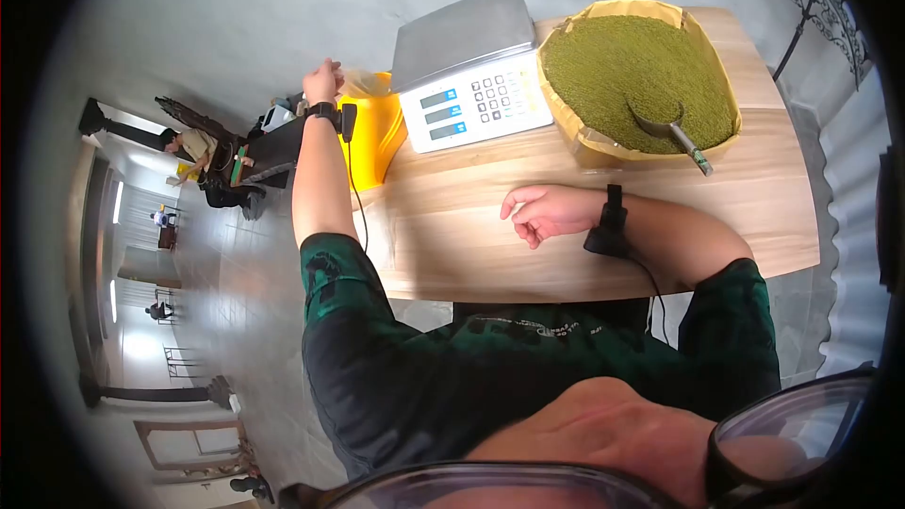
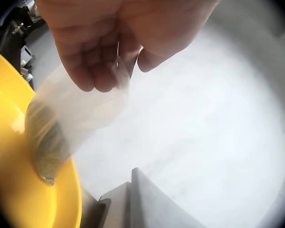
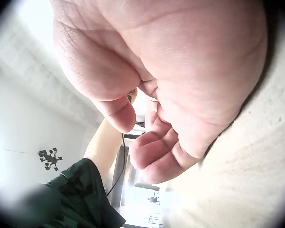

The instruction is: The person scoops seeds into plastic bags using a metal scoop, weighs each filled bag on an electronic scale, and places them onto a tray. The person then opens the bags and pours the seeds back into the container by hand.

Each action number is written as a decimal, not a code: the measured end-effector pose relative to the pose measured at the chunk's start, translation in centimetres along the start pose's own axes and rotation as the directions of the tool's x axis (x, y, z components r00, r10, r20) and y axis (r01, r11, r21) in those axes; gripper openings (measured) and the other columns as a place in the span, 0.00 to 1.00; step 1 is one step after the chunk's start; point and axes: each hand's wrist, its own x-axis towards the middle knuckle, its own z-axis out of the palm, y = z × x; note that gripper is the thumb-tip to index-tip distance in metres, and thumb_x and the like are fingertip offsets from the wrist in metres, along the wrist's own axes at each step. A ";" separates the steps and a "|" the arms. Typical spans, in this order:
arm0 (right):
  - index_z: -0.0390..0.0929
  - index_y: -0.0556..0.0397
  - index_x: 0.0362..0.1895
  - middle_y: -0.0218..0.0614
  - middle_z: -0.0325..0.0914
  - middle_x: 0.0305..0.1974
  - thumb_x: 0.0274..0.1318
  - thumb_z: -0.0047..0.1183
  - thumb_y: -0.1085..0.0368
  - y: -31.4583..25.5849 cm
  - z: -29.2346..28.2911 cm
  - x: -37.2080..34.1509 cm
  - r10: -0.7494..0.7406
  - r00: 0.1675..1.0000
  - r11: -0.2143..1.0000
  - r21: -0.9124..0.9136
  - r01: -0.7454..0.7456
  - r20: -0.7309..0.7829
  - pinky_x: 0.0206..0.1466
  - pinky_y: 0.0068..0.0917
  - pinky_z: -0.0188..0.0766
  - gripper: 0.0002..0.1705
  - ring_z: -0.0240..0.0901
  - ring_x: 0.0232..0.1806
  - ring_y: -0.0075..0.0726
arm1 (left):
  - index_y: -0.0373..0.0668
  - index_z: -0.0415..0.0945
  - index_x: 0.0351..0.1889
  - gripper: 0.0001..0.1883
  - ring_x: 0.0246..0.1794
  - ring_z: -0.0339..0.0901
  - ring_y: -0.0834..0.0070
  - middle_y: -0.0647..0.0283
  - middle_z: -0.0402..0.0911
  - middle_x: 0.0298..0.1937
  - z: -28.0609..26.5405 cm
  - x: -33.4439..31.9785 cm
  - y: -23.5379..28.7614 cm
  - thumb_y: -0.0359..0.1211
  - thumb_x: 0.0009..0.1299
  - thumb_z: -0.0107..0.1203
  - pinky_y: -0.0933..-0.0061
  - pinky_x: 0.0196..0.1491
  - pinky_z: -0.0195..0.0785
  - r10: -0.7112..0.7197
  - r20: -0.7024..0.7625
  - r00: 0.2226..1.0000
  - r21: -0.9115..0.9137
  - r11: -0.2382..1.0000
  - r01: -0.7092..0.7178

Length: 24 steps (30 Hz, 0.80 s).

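Observation:
Near the far left end of the table, my left hand [image 1: 322, 83] pinches the top of a clear plastic bag [image 2: 76, 107]. Some dark greenish contents lie in the bag's bottom, which hangs at the inner side of a yellow tub [image 1: 370, 132]. My right hand [image 1: 551, 211] rests on the table [image 1: 452, 245] in front of the scale, its fingers loosely curled with nothing in them. A digital weighing scale [image 1: 476, 99] with a bare metal pan [image 1: 467, 38] stands beside the tub.
Right of the scale, a large paper-lined sack [image 1: 580, 141] is full of small green beans [image 1: 622, 66], with a metal scoop [image 1: 693, 149] stuck in them. A wall [image 1: 283, 0] rises behind the table. Across the room at left, a person [image 1: 196, 146] sits at another table.

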 end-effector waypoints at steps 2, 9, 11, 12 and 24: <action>0.66 0.53 0.52 0.35 0.71 0.32 0.67 0.45 0.68 0.2 -0.2 0.2 0.009 1.000 1.000 -0.005 -0.009 -0.006 0.44 0.33 0.71 0.11 0.71 0.36 0.32 | 0.34 0.81 0.39 0.18 0.29 0.76 0.78 0.63 0.82 0.34 -1.5 -2.5 2.9 0.41 0.74 0.51 0.74 0.33 0.73 0.058 -0.011 0.998 -0.054 0.997 -0.059; 0.65 0.53 0.57 0.40 0.73 0.41 0.70 0.44 0.58 0.2 1.3 0.7 -0.142 0.961 0.987 0.034 0.154 -0.237 0.52 0.37 0.73 0.17 0.73 0.43 0.37 | 0.35 0.80 0.41 0.16 0.32 0.76 0.77 0.65 0.79 0.31 -3.5 -15.6 12.5 0.40 0.74 0.51 0.72 0.37 0.72 0.273 0.244 0.930 -0.398 0.903 -0.161; 0.61 0.56 0.66 0.44 0.70 0.54 0.72 0.41 0.47 -0.3 3.1 1.1 -0.221 0.922 0.966 0.055 0.251 -0.318 0.59 0.38 0.70 0.31 0.70 0.55 0.42 | 0.34 0.79 0.44 0.17 0.35 0.76 0.74 0.62 0.81 0.36 -3.2 -19.2 12.6 0.41 0.75 0.49 0.69 0.39 0.73 0.221 0.541 0.812 -0.494 0.864 0.094; 0.61 0.56 0.66 0.44 0.70 0.54 0.72 0.41 0.47 -0.9 4.5 1.2 -0.220 0.918 0.966 0.059 0.253 -0.329 0.59 0.38 0.70 0.31 0.70 0.55 0.42 | 0.33 0.79 0.44 0.19 0.36 0.78 0.71 0.59 0.82 0.37 -2.5 -22.5 13.2 0.41 0.75 0.48 0.69 0.42 0.73 0.213 0.564 0.798 -0.495 0.861 0.120; 0.70 0.34 0.61 0.25 0.77 0.52 0.66 0.43 0.36 4.8 10.1 -5.2 -0.212 0.595 0.709 0.297 0.640 -0.776 0.43 0.34 0.75 0.27 0.75 0.48 0.31 | 0.33 0.78 0.53 0.22 0.41 0.72 0.76 0.60 0.80 0.48 4.9 -39.2 5.5 0.42 0.71 0.51 0.75 0.47 0.64 0.524 0.783 0.336 -0.612 0.747 0.259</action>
